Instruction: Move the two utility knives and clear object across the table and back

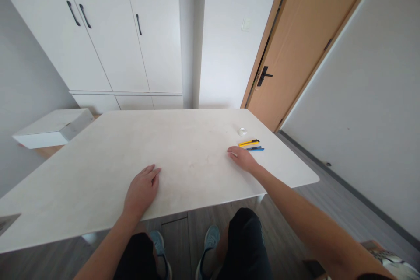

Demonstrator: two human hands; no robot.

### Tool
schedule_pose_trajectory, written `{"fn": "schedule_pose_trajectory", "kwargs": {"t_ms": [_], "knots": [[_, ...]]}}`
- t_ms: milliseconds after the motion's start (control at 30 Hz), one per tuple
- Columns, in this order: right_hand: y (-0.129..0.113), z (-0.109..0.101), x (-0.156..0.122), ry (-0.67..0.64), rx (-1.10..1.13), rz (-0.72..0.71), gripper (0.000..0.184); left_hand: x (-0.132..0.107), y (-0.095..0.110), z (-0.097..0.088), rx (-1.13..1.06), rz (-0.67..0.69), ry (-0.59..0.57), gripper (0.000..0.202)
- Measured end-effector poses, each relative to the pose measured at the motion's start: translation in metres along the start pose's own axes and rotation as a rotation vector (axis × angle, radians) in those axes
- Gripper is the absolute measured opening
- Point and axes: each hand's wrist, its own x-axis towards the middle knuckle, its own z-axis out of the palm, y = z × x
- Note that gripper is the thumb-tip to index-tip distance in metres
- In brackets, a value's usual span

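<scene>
My left hand [142, 189] rests palm down on the white table [183, 140] near its front edge. Its fingers lie stretched out, with nothing held. Farther right, my right hand [242, 158] also lies on the tabletop, fingers extended and slightly bent, with no held thing visible. Just beyond it is a yellow utility knife [249, 143] with a dark end. A slim blue and dark tool [256, 148] lies beside that knife, its near end close to my right hand; its exact kind is unclear. Behind both sits a small roll of clear tape [242, 131].
A white box [54, 127] stands beyond the table's left edge. White cabinets [124, 30] and a wooden door [305, 39] are behind the table. A grey plate [8, 223] is set at the tabletop's left corner. My legs are below the front edge.
</scene>
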Motion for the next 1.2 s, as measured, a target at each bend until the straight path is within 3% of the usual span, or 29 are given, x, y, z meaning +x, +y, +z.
{"fn": "schedule_pose_trajectory", "kwargs": {"t_ms": [100,200,367,667,867,1000,1100,1200], "knots": [[0.045,-0.028,0.002,0.031,-0.173,0.194,0.035,0.001,0.000,0.000,-0.007,-0.009,0.002,0.046],[0.077,-0.043,0.000,-0.048,-0.290,0.333,0.037,0.002,0.000,0.000,-0.013,-0.012,0.002,0.047],[0.097,-0.046,-0.001,-0.164,-0.368,0.302,0.033,0.001,-0.001,0.001,-0.024,-0.014,0.009,0.048],[0.094,-0.063,0.019,-0.095,-0.399,0.224,0.026,0.001,-0.004,0.004,0.009,-0.005,0.011,0.048],[0.098,-0.058,0.030,-0.220,-0.441,0.228,0.025,0.001,-0.005,0.004,-0.002,-0.006,0.018,0.046],[0.099,-0.051,0.031,-0.258,-0.453,0.153,0.031,0.001,-0.003,0.003,-0.005,-0.004,0.020,0.045],[0.088,-0.045,0.032,-0.232,-0.443,0.215,0.032,0.000,0.000,0.003,0.004,-0.002,0.015,0.045],[0.059,-0.038,0.044,-0.146,-0.366,0.289,0.036,0.000,0.002,0.002,0.015,-0.007,0.006,0.044]]}}
